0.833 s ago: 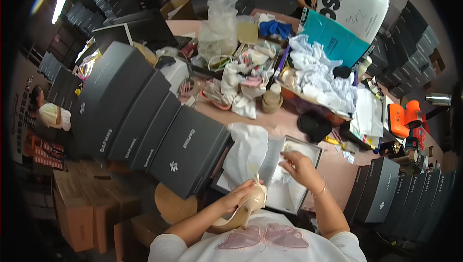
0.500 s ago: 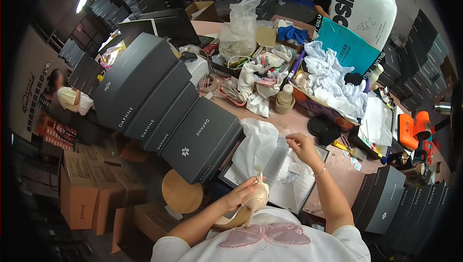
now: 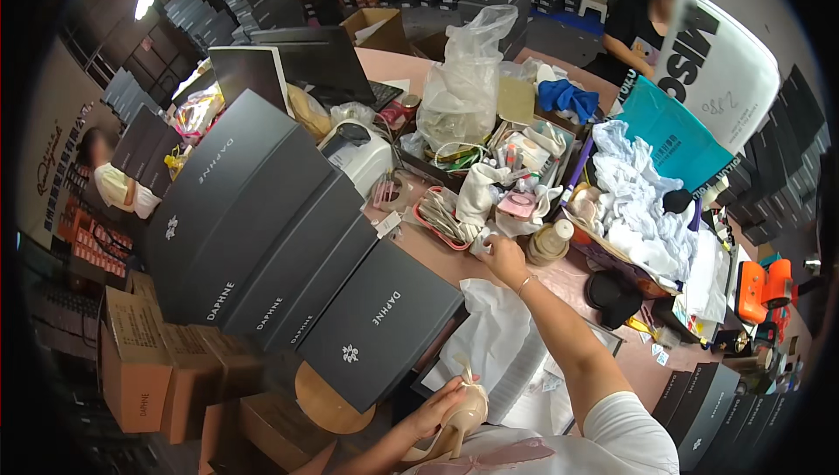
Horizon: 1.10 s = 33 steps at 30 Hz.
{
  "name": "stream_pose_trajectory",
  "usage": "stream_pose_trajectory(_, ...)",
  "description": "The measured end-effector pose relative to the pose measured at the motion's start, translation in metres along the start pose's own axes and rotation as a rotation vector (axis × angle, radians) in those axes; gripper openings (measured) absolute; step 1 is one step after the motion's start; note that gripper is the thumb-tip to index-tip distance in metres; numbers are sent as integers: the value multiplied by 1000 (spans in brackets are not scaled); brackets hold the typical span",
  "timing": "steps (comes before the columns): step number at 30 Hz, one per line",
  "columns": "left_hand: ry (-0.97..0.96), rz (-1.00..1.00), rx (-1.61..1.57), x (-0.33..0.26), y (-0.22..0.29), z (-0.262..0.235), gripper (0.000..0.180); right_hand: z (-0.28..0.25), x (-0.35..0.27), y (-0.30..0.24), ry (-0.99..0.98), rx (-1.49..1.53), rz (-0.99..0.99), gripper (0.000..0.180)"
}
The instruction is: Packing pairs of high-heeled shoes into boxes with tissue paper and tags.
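Note:
My left hand (image 3: 440, 409) is wrapped round a beige high-heeled shoe (image 3: 469, 408) with a thin strap, held low in front of my body. Part of the shoe is hidden by the fingers and the lower edge. My right hand (image 3: 505, 260) reaches forward across the table, its fingers pinched on the edge of a white cloth (image 3: 478, 197). That cloth hangs beside a pink tray of slim tools (image 3: 442, 218) and a squat bottle with a white top (image 3: 551, 242). Under my right forearm, an open shoe box holds white tissue paper (image 3: 491, 325).
Closed dark grey shoe boxes (image 3: 381, 322) are stacked at left, with brown cartons (image 3: 144, 370) below. A bin of crumpled white cloths (image 3: 642, 182) stands at right beside a black round object (image 3: 612, 298). A person (image 3: 631, 34) sits across the table.
My right hand has moved forward and left from above the open box to the white cloth. My left hand keeps the shoe, now lower in view. The view has shifted.

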State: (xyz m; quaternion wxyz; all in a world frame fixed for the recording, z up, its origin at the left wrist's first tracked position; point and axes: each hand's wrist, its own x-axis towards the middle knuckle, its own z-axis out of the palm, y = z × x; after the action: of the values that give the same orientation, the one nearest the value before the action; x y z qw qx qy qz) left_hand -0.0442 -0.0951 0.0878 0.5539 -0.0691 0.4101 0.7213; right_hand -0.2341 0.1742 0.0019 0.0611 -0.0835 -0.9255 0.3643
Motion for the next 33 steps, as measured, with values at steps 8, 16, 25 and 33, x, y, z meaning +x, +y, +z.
stream_pose_trajectory(8, -23, -72, 27, 11, 8, -17, 43, -104, 105, -52, 297, -343, -175, 24)
stream_pose_trajectory(16, 103, -4, -19, -7, 2, -24, 44, -48, 159, -47, 138, -673, -227, 16)
stream_pose_trajectory(25, 74, 153, -51, -5, -17, 14, 48, -163, -51, -72, -64, 244, -95, 17)
stream_pose_trajectory(33, -217, 66, 368, -2, -14, 90, 51, -240, -273, -33, 74, 897, -103, 12)
